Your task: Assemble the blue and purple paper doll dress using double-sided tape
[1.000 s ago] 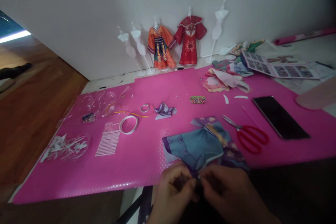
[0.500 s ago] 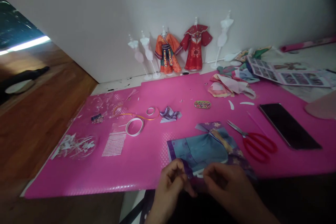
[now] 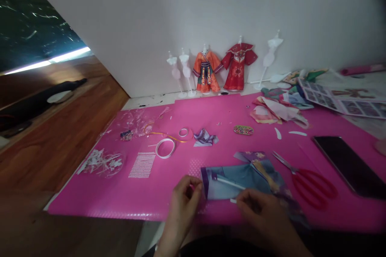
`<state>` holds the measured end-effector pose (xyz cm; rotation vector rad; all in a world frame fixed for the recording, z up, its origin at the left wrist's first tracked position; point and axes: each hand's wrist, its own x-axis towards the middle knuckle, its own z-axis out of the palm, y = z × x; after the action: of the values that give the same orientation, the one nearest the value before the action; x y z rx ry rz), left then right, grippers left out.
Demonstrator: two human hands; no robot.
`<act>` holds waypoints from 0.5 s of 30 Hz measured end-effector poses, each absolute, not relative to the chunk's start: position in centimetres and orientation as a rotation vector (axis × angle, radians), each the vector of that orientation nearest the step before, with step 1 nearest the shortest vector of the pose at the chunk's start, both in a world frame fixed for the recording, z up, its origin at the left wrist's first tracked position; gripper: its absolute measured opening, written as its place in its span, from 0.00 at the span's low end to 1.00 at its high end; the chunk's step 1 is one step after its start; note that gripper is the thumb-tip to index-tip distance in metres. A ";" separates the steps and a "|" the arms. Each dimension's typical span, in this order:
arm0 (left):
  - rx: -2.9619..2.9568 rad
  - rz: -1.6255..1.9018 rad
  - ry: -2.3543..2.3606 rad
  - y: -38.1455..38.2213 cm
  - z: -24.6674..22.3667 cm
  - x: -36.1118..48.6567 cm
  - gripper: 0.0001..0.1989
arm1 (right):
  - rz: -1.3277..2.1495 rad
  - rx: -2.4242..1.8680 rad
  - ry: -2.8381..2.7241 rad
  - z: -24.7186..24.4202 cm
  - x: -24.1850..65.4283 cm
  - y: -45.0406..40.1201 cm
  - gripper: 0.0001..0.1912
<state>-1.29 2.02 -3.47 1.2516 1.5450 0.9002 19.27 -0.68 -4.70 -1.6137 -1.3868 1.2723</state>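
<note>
Blue-and-purple cloth garment (image 3: 238, 177) on pink mat (image 3: 169, 196), sleeve's long axis roughly 9 to 3 o'clock. Lies at 2 o'clock from left hand (image 3: 183, 204), 11 from right hand (image 3: 265, 213), the nearer. Right grip narrow, on white strip (image 3: 233, 200); left grip: cannot tell.

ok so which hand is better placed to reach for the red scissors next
Probably the right hand. It is nearer the red-handled scissors, whose handles lie toward its side of the blue cloth; the left hand is farther off, by the cloth's other end.
</note>
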 end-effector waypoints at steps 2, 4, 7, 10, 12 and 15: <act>1.305 0.886 1.464 1.3 -3.0 -0.4 0.07 | 1.315 -1.577 -1.387 -4.7 18.9 -0.6 0.10; 1.303 0.849 1.349 0.7 -2.7 0.5 0.05 | 1.332 -1.550 -1.399 -4.7 18.6 -0.6 0.11; 1.206 0.825 1.259 0.4 -2.6 1.4 0.05 | 1.303 -1.544 -1.438 -4.7 18.1 -0.5 0.12; 1.090 0.808 1.217 0.3 -3.3 1.6 0.07 | 1.276 -1.542 -1.477 -4.6 17.9 -0.4 0.12; 1.064 0.795 1.210 0.2 -3.8 1.6 0.06 | 1.292 -1.548 -1.482 -4.5 18.0 -0.3 0.13; 1.214 0.825 1.288 0.1 -4.1 1.5 0.02 | 1.341 -1.516 -1.532 -4.8 18.5 0.0 0.14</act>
<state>1.47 0.14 -4.11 1.2141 1.2877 0.8245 18.50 -0.02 -4.76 -1.5159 -1.5319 1.3412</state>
